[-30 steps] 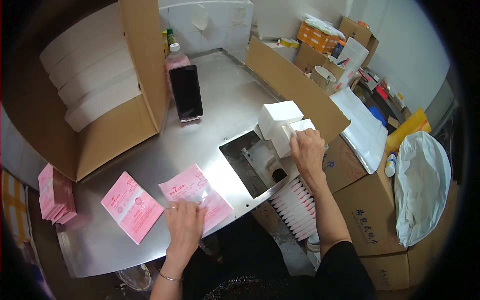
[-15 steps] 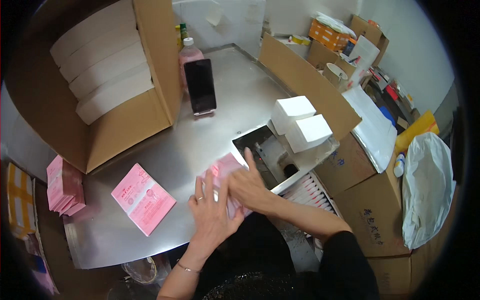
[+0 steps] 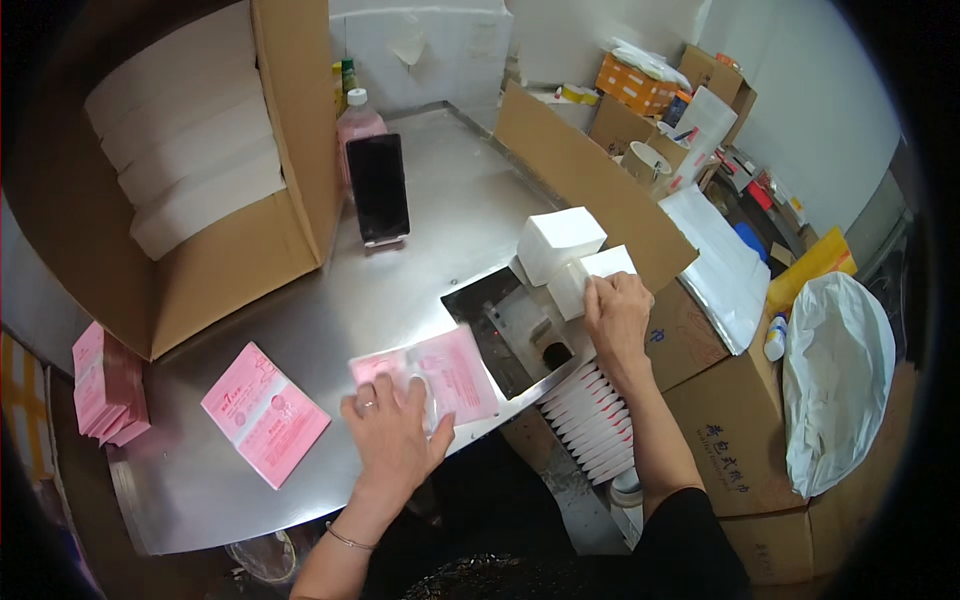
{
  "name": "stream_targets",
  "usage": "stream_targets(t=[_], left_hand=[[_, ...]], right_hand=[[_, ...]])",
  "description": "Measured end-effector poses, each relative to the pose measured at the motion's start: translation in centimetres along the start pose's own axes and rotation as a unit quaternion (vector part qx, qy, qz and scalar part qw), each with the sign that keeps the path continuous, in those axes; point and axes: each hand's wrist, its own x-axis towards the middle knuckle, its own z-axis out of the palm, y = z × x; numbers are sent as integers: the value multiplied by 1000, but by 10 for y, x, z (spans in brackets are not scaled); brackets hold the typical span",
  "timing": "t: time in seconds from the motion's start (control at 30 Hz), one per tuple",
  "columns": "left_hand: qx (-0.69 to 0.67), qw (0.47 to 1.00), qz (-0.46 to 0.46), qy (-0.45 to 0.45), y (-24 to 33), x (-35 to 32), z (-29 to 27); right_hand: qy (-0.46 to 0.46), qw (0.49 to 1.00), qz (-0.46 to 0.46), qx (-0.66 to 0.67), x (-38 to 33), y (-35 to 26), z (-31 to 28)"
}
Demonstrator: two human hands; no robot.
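My left hand point(image 3: 392, 428) lies with spread fingers on a pink-and-clear plastic packet point(image 3: 456, 372), flat on the steel table beside a rectangular opening point(image 3: 497, 335). Its fingertips cover part of the packet. My right hand point(image 3: 622, 322) has its fingers closed over the near edge of a white block of folded tissues point(image 3: 602, 264), whose lower right side they hide. Against that block stands a second white block point(image 3: 560, 240). Left of my left hand rests a pile of pink printed packets point(image 3: 265, 415).
A carton point(image 3: 235, 270) holding white stacks stands at the left, with bundled pink packets point(image 3: 105, 385) below it. A phone point(image 3: 378, 188) leans upright before a pink bottle point(image 3: 360, 118). White-and-red packs point(image 3: 590, 425) line a tray under the table's right edge. Cartons point(image 3: 690, 390) stand beyond.
My right hand has left the pink packet and moved right to the nearer white block. The packet is now more exposed beneath my left hand. The view has shifted slightly.
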Motion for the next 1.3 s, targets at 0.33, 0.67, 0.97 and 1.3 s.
stream_targets(t=[0.33, 0.67, 0.97, 1.3], left_hand=[[-65, 996, 32, -53, 1, -8, 9], [-204, 978, 31, -16, 7, -4, -13], [-248, 967, 49, -26, -18, -38, -18], [69, 968, -235, 53, -113, -64, -40]], right_hand=[[63, 996, -40, 41, -6, -12, 5], [-206, 929, -267, 156, -48, -150, 32], [-413, 904, -19, 113, -19, -71, 73], [54, 998, -18, -33, 4, -7, 24]])
